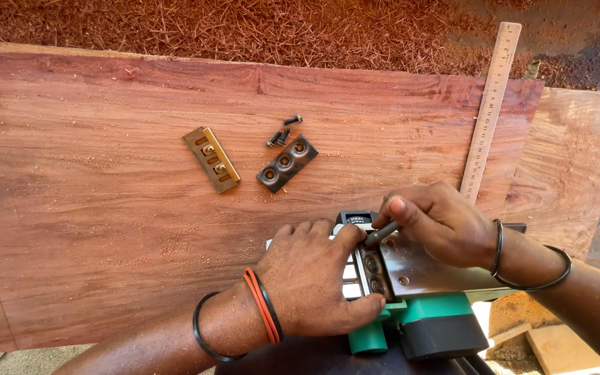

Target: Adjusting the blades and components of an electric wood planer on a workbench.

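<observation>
A green and black electric planer [418, 326] lies upside down at the near edge of a wide reddish wooden plank [105, 180], its metal sole facing up. My left hand [310, 274] presses flat on the planer beside the cutter drum [373, 271] and steadies it. My right hand [435, 222] grips a short dark tool [381, 235] whose tip sits on a bolt of the drum's clamp plate. Farther up the plank lie a brass-coloured blade holder [211, 158], a dark clamp plate with three holes [287, 163] and three loose black bolts [282, 132].
A wooden ruler [490, 111] lies along the plank's right end. Red sawdust and shavings [244, 28] cover the ground beyond the plank. A paler board [578, 160] sits to the right, with wood offcuts [550, 347] at the lower right.
</observation>
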